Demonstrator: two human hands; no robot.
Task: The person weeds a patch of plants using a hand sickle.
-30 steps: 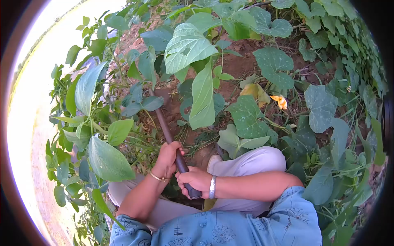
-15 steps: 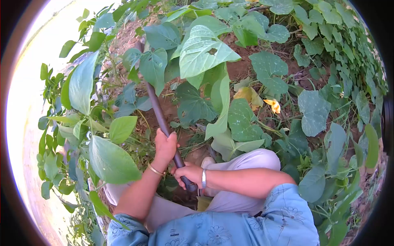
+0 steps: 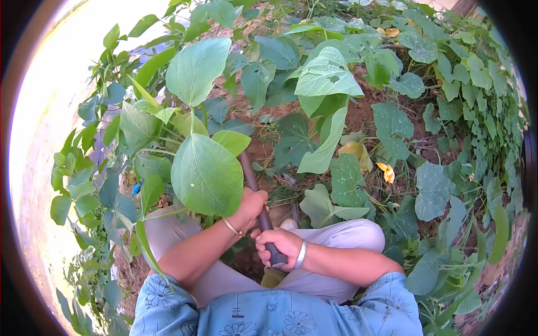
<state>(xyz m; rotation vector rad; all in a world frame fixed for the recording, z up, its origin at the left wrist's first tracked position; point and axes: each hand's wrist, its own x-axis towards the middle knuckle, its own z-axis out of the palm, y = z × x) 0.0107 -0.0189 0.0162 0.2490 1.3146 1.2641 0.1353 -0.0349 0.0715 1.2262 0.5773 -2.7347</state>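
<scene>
A dark brown handle slants from the upper left down between my knees, its far end hidden behind leaves. My left hand is wrapped round its middle, partly behind a large green leaf. Lower down, close to the handle's near end, my right hand grips it with curled fingers. A bangle sits on each wrist.
Broad leaves overhang the reddish soil in front of me. An orange flower lies right of centre among vine leaves. Dense vines fill the right side. My bent knee is beside the right forearm.
The view has shifted, and the large left leaves now stand nearer the centre, over part of the left hand and handle. Both hands still hold the handle, which has swung a little about.
</scene>
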